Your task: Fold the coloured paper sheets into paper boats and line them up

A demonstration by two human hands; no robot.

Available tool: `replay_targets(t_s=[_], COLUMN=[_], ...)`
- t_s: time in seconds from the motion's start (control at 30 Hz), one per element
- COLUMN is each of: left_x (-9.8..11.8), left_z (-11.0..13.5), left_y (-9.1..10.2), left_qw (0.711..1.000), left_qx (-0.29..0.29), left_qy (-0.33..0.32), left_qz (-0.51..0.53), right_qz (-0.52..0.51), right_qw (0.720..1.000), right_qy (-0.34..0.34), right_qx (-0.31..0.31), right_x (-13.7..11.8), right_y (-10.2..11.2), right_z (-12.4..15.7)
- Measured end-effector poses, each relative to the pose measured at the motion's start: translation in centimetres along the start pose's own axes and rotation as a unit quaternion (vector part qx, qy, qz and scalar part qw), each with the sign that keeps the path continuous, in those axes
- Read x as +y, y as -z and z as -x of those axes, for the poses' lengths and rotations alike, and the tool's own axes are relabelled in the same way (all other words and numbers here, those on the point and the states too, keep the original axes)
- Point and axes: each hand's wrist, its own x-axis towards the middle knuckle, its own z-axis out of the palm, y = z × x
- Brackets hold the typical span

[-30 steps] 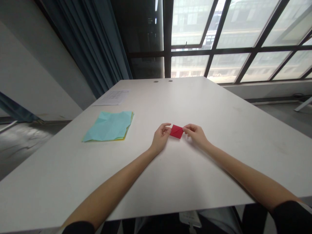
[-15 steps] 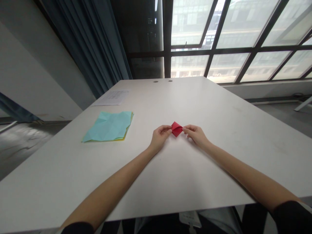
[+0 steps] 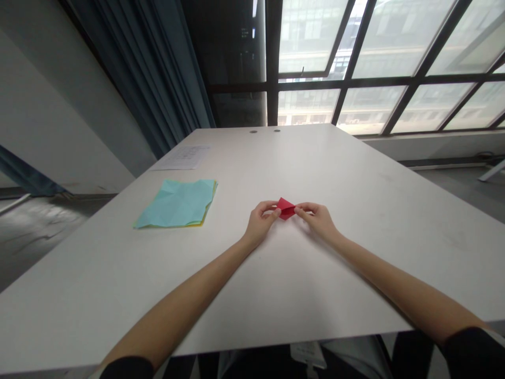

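Observation:
A small piece of folded red paper point(image 3: 285, 203) is held between my two hands, just above the white table. Its shape is a diamond, and a dark gap runs across its middle between two layers. My left hand point(image 3: 263, 220) pinches its left corner with thumb and fingers. At the opposite corner, my right hand point(image 3: 316, 216) grips the paper between thumb and fingertips. Fingers hide both side corners.
Left of my hands lies a stack of light blue and yellow paper sheets point(image 3: 177, 203). Behind it is a white printed sheet point(image 3: 182, 158). The white table point(image 3: 315, 295) reaches toward the windows, and a blue curtain point(image 3: 158, 68) hangs at the left.
The slit in the red paper has opened wider, and the diamond looks flatter. Both hands have stayed nearly in place, with the left thumb slightly further over the paper.

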Motion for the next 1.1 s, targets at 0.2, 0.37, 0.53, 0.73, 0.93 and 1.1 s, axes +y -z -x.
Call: replay_targets(t_s=[0.2,0.37,0.53,0.73,0.93,1.1], left_x=[-0.5,-1.1,-0.7,-0.5,-0.8,-0.9], left_z=[-0.1,-0.3,-0.3,-0.3,-0.4,-0.3], left_y=[0.0,0.2,0.0,0.0,0.0,-0.1], left_qw=[0.999,0.999,0.997,0.993,0.987,0.988], left_qx=[0.022,0.014,-0.031,-0.025,-0.013,0.01], left_qy=[0.006,0.036,0.037,0.068,0.087,0.085], left_qz=[0.027,0.039,0.057,0.095,0.132,0.127], right_qz=[0.029,0.028,0.015,0.029,0.024,-0.022], right_qw=[0.999,0.999,0.999,0.998,0.999,0.999], right_qy=[0.031,0.031,0.025,0.047,0.041,0.016], right_qx=[0.018,0.031,0.022,0.013,-0.018,-0.022], right_x=[-0.1,0.0,0.3,0.1,-0.6,-1.1], right_y=[0.0,-0.1,-0.2,-0.6,-0.9,-1.1], right_z=[0.0,0.0,0.0,0.3,0.7,1.0])
